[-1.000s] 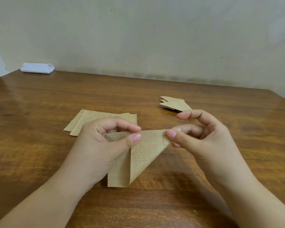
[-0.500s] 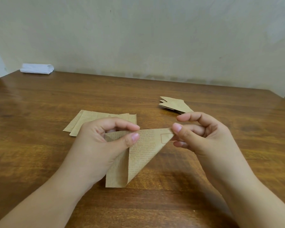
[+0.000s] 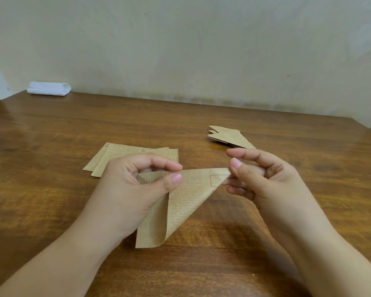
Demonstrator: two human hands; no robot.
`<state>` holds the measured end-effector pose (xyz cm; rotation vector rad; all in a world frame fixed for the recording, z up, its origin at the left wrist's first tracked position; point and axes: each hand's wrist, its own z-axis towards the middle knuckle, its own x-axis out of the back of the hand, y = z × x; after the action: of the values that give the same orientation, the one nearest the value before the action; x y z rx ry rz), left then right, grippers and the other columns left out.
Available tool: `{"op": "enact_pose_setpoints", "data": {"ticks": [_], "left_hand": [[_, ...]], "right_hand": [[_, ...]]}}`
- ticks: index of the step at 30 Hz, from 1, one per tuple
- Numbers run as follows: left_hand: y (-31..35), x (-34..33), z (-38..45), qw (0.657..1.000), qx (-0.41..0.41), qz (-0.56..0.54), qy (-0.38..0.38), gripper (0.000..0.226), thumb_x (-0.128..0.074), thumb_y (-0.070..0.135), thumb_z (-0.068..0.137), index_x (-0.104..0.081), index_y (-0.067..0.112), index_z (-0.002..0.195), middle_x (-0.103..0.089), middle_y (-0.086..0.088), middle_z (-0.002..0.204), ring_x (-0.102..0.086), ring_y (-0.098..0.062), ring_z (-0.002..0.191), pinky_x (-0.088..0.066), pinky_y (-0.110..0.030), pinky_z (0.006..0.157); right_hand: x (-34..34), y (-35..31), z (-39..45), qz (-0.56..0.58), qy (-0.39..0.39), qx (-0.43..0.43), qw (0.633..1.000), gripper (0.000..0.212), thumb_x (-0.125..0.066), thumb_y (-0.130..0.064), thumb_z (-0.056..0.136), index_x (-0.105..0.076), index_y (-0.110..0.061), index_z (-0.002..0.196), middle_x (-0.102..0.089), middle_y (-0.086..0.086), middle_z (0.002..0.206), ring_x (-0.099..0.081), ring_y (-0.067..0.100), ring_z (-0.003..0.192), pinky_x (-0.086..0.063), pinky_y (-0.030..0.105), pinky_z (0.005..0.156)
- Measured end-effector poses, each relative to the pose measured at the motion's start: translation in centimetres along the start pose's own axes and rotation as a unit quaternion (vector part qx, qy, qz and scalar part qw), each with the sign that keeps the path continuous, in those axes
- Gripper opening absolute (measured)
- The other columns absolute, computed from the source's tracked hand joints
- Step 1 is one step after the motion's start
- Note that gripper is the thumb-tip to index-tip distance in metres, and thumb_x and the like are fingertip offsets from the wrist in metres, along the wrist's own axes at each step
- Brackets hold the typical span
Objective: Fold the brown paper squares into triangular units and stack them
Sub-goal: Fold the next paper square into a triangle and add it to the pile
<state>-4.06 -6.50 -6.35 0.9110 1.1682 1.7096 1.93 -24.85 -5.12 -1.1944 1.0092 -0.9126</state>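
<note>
A white folded cloth (image 3: 48,88) lies at the counter's (image 3: 51,129) far left corner. Flat brown squares (image 3: 124,155) lie behind the left hand (image 3: 124,189), whose fingers pinch the half-folded paper (image 3: 186,196) held above the counter. Its top edge runs left-right and its lower corner points down toward the person. The right hand (image 3: 266,181) pinches the paper's right tip. The stack of folded units (image 3: 229,137) lies beyond it.

A glossy brown wooden desk (image 3: 51,200) carries a flat pile of printed brown paper squares (image 3: 124,156) just behind the left grip (image 3: 137,189), a stack of folded brown triangular units (image 3: 229,137) just beyond the right grip (image 3: 263,179), and a folded white cloth (image 3: 48,88) far beyond the left grip, at the desk's back edge.
</note>
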Motion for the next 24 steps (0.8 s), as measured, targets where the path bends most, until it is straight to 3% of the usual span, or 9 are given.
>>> {"op": "enact_pose_setpoints", "data": {"ticks": [3,6,9,11,14,16,24], "left_hand": [[-0.05,-0.04,0.00,1.000,0.003,-0.002,-0.003,0.018,-0.075,0.023,0.057,-0.076,0.031,0.073,-0.073,0.007,0.076,-0.067,0.000,0.075,-0.054,-0.016,0.076],[-0.02,-0.03,-0.01,1.000,0.004,-0.009,0.003,0.016,-0.075,0.021,0.057,-0.076,0.032,0.070,-0.073,0.006,0.074,-0.067,0.000,0.073,-0.054,-0.014,0.070],[0.14,-0.01,-0.04,1.000,0.003,-0.015,0.013,0.016,-0.075,0.021,0.057,-0.076,0.033,0.068,-0.072,0.008,0.070,-0.066,0.001,0.069,-0.054,-0.014,0.066],[0.18,0.06,-0.05,1.000,-0.002,-0.023,0.018,0.017,-0.074,0.020,0.057,-0.076,0.032,0.068,-0.072,0.008,0.069,-0.066,0.002,0.068,-0.053,-0.014,0.064],[0.14,0.14,-0.04,1.000,-0.011,-0.013,0.022,0.017,-0.075,0.021,0.057,-0.076,0.035,0.068,-0.073,0.009,0.073,-0.067,-0.001,0.073,-0.055,-0.019,0.065],[0.12,0.14,-0.01,0.999,-0.019,-0.012,0.024,0.017,-0.074,0.022,0.057,-0.076,0.036,0.068,-0.073,0.010,0.074,-0.067,-0.001,0.074,-0.055,-0.019,0.065],[0.13,0.02,-0.01,0.999,-0.034,-0.025,0.023,0.016,-0.074,0.022,0.057,-0.076,0.032,0.069,-0.073,0.007,0.070,-0.067,-0.002,0.069,-0.054,-0.014,0.065]], "right_hand": [[0.01,0.03,-0.01,-0.002,0.002,0.000,1.000,0.021,-0.063,-0.014,0.081,-0.068,-0.019,0.101,-0.071,0.005,0.063,-0.069,0.010,0.063,-0.055,0.019,0.060],[-0.02,-0.21,-0.06,0.003,-0.008,-0.037,0.999,0.040,-0.064,-0.033,0.070,-0.066,-0.016,0.107,-0.075,0.007,0.078,-0.073,0.014,0.074,-0.058,0.022,0.066],[0.02,-0.44,-0.14,-0.001,-0.050,-0.078,0.996,0.039,-0.074,-0.042,0.072,-0.071,-0.012,0.097,-0.075,0.009,0.088,-0.073,0.018,0.082,-0.058,0.023,0.068],[-0.08,-0.52,-0.23,0.005,-0.068,-0.076,0.995,0.034,-0.067,-0.045,0.074,-0.076,-0.014,0.086,-0.075,0.009,0.086,-0.073,0.019,0.083,-0.057,0.024,0.065],[-0.23,-0.54,-0.42,-0.024,-0.084,-0.059,0.994,0.030,-0.064,-0.046,0.075,-0.077,-0.020,0.083,-0.075,0.007,0.086,-0.073,0.018,0.084,-0.057,0.023,0.066],[-0.32,-0.50,-0.55,-0.051,-0.082,-0.038,0.995,0.031,-0.073,-0.040,0.074,-0.075,-0.010,0.082,-0.075,0.008,0.084,-0.073,0.018,0.081,-0.057,0.021,0.066],[-0.35,-0.52,-0.64,-0.050,-0.049,-0.002,0.998,0.033,-0.069,-0.027,0.064,-0.067,0.001,0.081,-0.074,0.009,0.073,-0.070,0.014,0.067,-0.053,0.019,0.059]]}}
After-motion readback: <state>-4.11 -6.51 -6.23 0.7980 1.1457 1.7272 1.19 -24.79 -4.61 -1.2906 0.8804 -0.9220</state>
